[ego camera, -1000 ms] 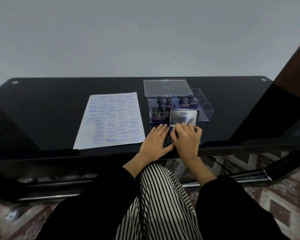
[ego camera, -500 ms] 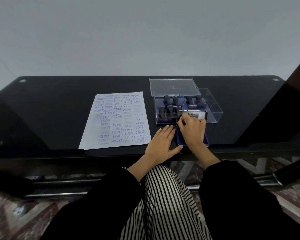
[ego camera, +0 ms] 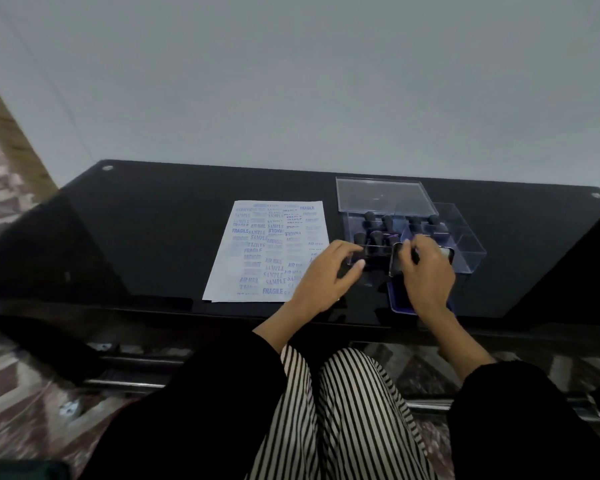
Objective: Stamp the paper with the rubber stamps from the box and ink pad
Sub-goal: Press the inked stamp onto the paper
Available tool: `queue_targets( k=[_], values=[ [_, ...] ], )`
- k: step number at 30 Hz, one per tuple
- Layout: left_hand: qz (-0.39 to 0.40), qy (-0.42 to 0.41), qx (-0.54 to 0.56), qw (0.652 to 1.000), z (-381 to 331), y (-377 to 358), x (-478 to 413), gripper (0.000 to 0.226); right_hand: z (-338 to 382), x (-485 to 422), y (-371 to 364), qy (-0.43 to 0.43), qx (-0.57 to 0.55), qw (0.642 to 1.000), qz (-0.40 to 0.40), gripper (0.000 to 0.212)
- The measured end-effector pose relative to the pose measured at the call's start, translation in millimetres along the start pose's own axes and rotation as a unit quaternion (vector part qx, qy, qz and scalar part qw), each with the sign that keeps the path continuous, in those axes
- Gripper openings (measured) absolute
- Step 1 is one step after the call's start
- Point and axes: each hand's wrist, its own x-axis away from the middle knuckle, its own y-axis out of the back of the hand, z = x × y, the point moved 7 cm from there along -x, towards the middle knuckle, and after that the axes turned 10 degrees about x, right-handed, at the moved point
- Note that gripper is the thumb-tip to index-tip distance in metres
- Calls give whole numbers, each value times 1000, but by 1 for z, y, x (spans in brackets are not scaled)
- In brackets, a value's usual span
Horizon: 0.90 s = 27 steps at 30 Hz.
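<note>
Up against a plain grey wall point(ego camera: 291, 81) stands a long black shiny bench point(ego camera: 153, 230), with a small round metal stud point(ego camera: 107, 167) near its far left corner. Off to the left is a floor point(ego camera: 0, 188) with a brown and pale pattern. Closest of all are the person's striped trousers point(ego camera: 343, 417) and black sleeves point(ego camera: 205, 410). On the bench lies a white paper point(ego camera: 257, 258), near the front edge and left of the other things. Just right of it sits a clear box point(ego camera: 465, 244), and its clear lid point(ego camera: 381, 195) lies flat at the back, touching the box. Dark rubber stamps point(ego camera: 374, 237) stand upright inside the box, in more than one part of it. Right in front of the box is the blue ink pad point(ego camera: 400, 301), with its own lid tipped up. The right hand point(ego camera: 426, 275) covers most of the pad, and its grip is curled over the top edge of that raised lid. The left hand point(ego camera: 326, 271) hangs over the right edge of the paper, close to the box; its grip is loose, fingers apart, holding nothing. Blue words fill the paper: FRAGILE, SAMPLE and AIR MAIL, many times. Writing on the pad's lid is too blurry to read.
</note>
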Motion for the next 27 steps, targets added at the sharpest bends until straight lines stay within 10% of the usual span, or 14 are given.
queue_targets(
  k=[11, 18, 27],
  values=[
    [-240, 108, -48, 964, 69, 187, 20, 21, 169, -25, -58, 59, -282, 941, 179, 33],
    [-163, 276, -111, 941, 146, 214, 45, 28, 244, -12, -122, 104, -254, 921, 275, 42],
    [-68, 235, -283, 927, 157, 190, 58, 49, 272, 7, -168, 155, -175, 925, 299, 45]
  ],
)
